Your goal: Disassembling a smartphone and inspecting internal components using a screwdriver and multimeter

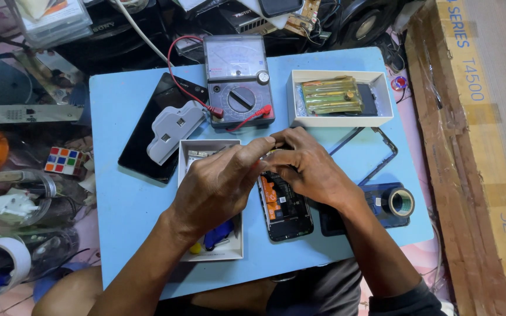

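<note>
An opened phone [285, 209] with its back off lies on the light blue table [118, 199], showing a black and orange interior. Both hands meet over its upper end. My left hand [221, 181] has its fingers pinched together; a small tool or part may be between them, but it is hidden. My right hand [311, 167] rests curled on the phone's top edge and steadies it. A thin black phone frame [376, 152] lies just right of my right hand.
An analog multimeter [238, 79] with red leads sits at the back. A black phone [156, 126] carries a grey plastic part. Two white boxes [341, 120] [229, 253] hold tools. A tape roll [400, 202] lies right; a large cardboard box [475, 146] borders the table.
</note>
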